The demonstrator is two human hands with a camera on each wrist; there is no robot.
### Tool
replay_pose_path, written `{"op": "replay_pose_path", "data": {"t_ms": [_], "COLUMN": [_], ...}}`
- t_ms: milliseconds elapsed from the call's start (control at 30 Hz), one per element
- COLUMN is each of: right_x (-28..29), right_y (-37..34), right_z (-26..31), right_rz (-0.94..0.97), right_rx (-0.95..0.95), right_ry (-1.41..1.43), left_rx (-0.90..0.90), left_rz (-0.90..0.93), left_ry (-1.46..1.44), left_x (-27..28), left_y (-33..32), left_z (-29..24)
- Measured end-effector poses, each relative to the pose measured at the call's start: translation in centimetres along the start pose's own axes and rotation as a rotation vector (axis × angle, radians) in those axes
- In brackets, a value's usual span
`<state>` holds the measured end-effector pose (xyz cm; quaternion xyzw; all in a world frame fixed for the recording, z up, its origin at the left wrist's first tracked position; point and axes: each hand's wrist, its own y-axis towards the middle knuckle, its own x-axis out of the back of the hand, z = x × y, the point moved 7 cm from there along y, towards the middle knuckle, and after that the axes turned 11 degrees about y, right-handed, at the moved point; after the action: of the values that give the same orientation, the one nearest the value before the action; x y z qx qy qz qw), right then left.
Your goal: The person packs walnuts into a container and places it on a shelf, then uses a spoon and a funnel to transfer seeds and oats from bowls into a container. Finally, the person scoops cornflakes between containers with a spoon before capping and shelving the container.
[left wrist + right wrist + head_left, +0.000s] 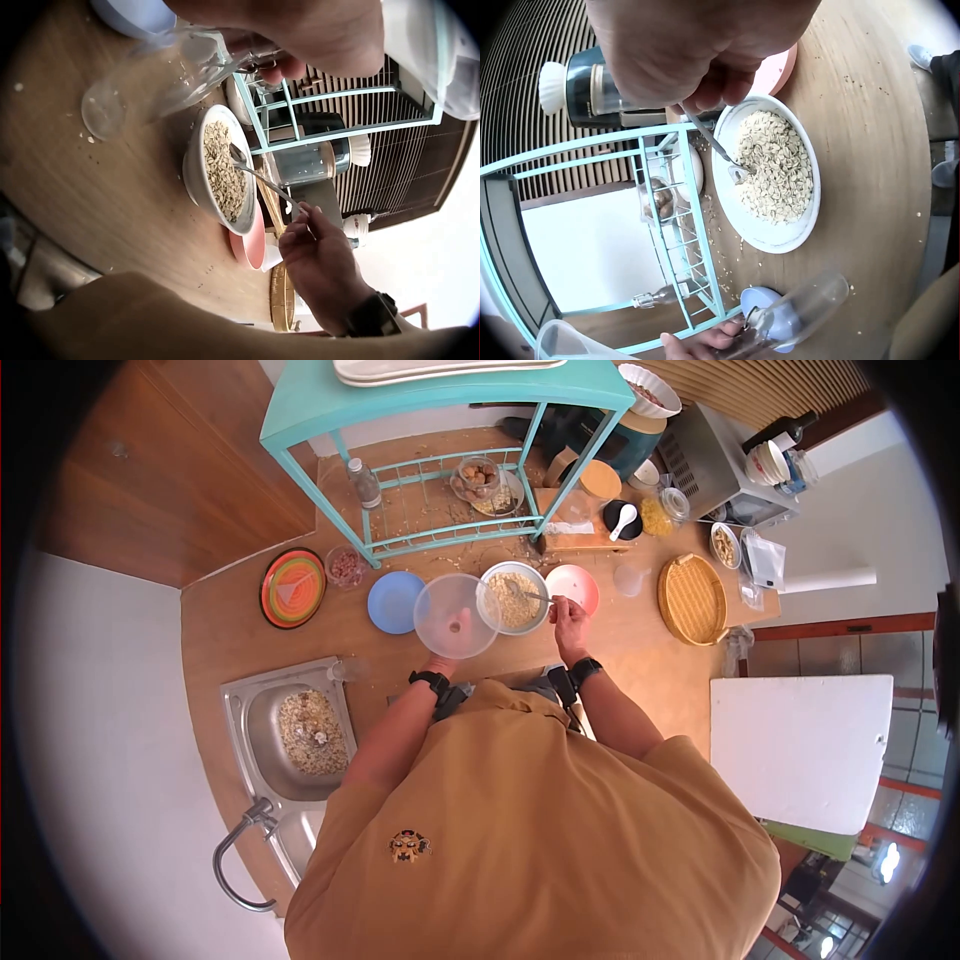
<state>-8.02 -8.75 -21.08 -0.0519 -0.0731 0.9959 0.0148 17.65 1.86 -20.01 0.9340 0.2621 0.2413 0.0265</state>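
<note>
My right hand [570,628] pinches the handle of a metal spoon [270,187]. The spoon's head dips into rolled oats [776,172] in a white bowl [192,169]. To the left, my left hand [319,34] grips a clear bottle [154,86] near its neck. Above that hand a wide translucent funnel [440,605] opens upward, its lower end hidden by the fingers. In the head view the funnel overlaps the bowl's left edge and hides most of the bottle.
A blue bowl [396,603] lies left of the funnel, and a pink bowl [585,588] lies right of the oats. Behind stands a turquoise rack [450,540]. A woven basket [693,600] is farther right; the sink [262,730] at left contains loose flakes. Crumbs dot the counter.
</note>
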Motion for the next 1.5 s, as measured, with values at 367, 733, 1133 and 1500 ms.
{"op": "replay_pose_path", "data": {"t_ms": [367, 733, 1133, 1500], "right_x": [2.8, 4.7, 4.4, 1.4], "right_y": [0.7, 1.3, 2.3, 0.3], "right_z": [-3.4, 2.0, 7.8, 14.6], "right_rz": [-0.160, -0.112, -0.076, 0.031], "right_rx": [-0.273, -0.191, -0.061, -0.012], "right_ry": [0.256, 0.394, 0.414, 0.497], "left_rx": [0.046, -0.051, -0.040, 0.020], "left_rz": [0.163, -0.071, 0.019, 0.055], "left_ry": [0.095, 0.066, 0.153, -0.005], "left_x": [0.5, 1.1, 1.8, 1.9], "left_y": [0.1, 0.5, 0.7, 0.6], "left_z": [-1.5, -2.0, -4.5, -4.3]}}
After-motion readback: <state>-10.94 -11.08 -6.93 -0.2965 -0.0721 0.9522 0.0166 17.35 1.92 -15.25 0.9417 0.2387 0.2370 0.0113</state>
